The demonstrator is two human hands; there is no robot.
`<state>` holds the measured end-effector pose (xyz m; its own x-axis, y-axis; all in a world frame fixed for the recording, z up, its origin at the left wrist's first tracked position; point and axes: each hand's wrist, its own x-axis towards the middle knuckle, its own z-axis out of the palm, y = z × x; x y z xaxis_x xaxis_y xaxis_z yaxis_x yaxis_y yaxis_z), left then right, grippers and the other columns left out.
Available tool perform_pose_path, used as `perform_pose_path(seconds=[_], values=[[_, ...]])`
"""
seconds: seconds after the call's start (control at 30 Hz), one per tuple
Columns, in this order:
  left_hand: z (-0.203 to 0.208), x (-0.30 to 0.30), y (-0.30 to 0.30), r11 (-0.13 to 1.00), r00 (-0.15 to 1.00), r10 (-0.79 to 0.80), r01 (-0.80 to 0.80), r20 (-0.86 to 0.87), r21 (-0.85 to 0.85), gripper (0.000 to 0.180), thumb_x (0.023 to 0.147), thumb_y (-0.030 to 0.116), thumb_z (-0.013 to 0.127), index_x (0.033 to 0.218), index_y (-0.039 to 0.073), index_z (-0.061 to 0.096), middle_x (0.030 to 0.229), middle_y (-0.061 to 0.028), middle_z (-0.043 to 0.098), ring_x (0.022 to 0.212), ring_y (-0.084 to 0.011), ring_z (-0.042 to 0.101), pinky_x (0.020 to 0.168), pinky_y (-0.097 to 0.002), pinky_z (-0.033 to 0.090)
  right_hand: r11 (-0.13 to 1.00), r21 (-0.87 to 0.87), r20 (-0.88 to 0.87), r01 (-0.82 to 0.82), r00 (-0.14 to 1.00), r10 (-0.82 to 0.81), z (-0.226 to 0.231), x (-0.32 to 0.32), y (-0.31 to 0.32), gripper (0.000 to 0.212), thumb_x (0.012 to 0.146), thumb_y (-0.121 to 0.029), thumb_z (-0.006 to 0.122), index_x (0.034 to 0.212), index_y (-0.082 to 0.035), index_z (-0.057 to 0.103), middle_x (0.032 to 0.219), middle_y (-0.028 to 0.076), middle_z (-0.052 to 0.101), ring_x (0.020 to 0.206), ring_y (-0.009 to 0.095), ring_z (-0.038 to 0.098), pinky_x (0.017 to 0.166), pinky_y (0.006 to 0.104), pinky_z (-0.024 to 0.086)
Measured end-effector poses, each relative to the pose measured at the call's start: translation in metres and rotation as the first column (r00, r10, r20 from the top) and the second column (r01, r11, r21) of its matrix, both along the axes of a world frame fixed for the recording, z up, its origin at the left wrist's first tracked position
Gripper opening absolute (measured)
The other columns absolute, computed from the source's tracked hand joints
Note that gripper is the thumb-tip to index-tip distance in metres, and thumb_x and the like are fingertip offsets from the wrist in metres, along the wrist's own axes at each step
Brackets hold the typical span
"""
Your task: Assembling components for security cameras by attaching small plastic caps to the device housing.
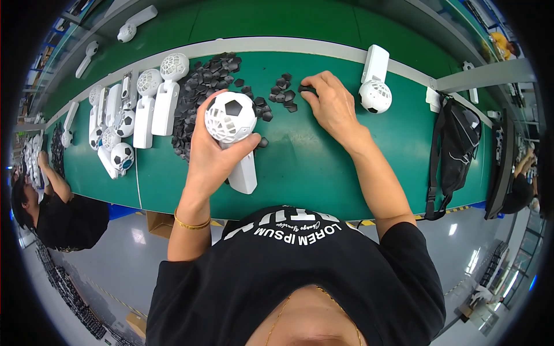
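My left hand (209,158) is wrapped round a white handheld fan (231,117) whose round head is patterned like a football, with black patches on part of it and open slots beside them. Its white handle (244,175) points down toward me. Over to the right, my right hand (330,102) pinches a small black piece (307,89) between thumb and fingers, just above the table. Close to that hand lies a small cluster of loose black pentagon pieces (283,92). A big heap of the same black pieces (199,86) spreads behind and left of the fan.
Several white fans (144,118) lie in rows at the left of the green table (300,167). One more fan (375,95) with black patches lies at the right. A black backpack (457,144) rests near the right end. Other people (57,207) work at both sides.
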<state>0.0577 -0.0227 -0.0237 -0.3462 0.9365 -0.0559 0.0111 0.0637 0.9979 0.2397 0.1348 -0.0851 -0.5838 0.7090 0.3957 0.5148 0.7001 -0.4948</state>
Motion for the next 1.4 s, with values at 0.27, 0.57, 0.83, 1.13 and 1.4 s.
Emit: perform_pose_path(seconds=[0.27, 0.57, 0.83, 1.13, 1.4], values=[[-0.015, 0.000, 0.007, 0.999, 0.987, 0.040, -0.037, 0.157, -0.023, 0.074, 0.075, 0.002, 0.074, 0.133, -0.005, 0.028, 0.102, -0.0110, 0.059, 0.081, -0.0154, 0.064, 0.068, -0.0288, 0.056, 0.801, -0.590, -0.228, -0.100, 0.973, -0.047, 0.026, -0.010, -0.008, 0.010, 0.083, -0.004, 0.063, 0.091, 0.000, 0.059, 0.081, 0.002, 0.060, 0.073, 0.010, 0.056, 0.064, 0.0256, 0.046], [-0.023, 0.009, 0.014, 0.997, 0.972, 0.053, -0.062, 0.230, 0.036, 0.077, 0.078, 0.005, 0.073, 0.134, -0.005, 0.022, 0.114, -0.0113, 0.054, 0.102, -0.0152, 0.057, 0.085, -0.0270, 0.050, 0.305, -0.700, -0.693, -0.646, 0.717, -0.070, 0.067, -0.030, -0.059, 0.019, 0.086, -0.005, 0.066, 0.103, 0.004, 0.063, 0.078, 0.005, 0.062, 0.062, 0.005, 0.055, 0.046, 0.0165, 0.044], [-0.023, 0.016, 0.018, 0.994, 0.970, 0.046, -0.068, 0.239, 0.084, 0.076, 0.081, 0.008, 0.072, 0.134, -0.005, 0.020, 0.117, -0.0120, 0.051, 0.106, -0.0157, 0.055, 0.087, -0.0277, 0.049, 0.687, -0.531, -0.696, -0.497, 0.718, -0.018, 0.053, -0.041, -0.063, 0.011, 0.088, -0.006, 0.065, 0.096, 0.002, 0.064, 0.082, 0.003, 0.064, 0.064, 0.004, 0.054, 0.050, 0.0163, 0.042], [-0.023, 0.019, 0.026, 0.991, 0.961, 0.038, -0.072, 0.273, 0.115, 0.072, 0.084, 0.008, 0.069, 0.134, -0.004, 0.019, 0.118, -0.0118, 0.050, 0.105, -0.0151, 0.055, 0.087, -0.0275, 0.049, 0.733, -0.516, -0.702, -0.444, 0.709, -0.065, 0.045, -0.050, -0.061, 0.010, 0.089, -0.006, 0.065, 0.093, 0.001, 0.058, 0.085, 0.003, 0.063, 0.071, 0.005, 0.057, 0.061, 0.0182, 0.048], [-0.022, 0.018, 0.031, 0.983, 0.960, 0.065, -0.109, 0.274, 0.148, 0.067, 0.086, 0.007, 0.066, 0.132, -0.004, 0.020, 0.117, -0.0102, 0.050, 0.105, -0.0149, 0.054, 0.087, -0.0273, 0.049, 0.727, -0.555, -0.646, -0.404, 0.760, -0.071, 0.048, -0.059, -0.050, 0.013, 0.087, -0.004, 0.066, 0.089, -0.002, 0.054, 0.080, 0.001, 0.058, 0.070, 0.005, 0.056, 0.061, 0.0196, 0.048]])
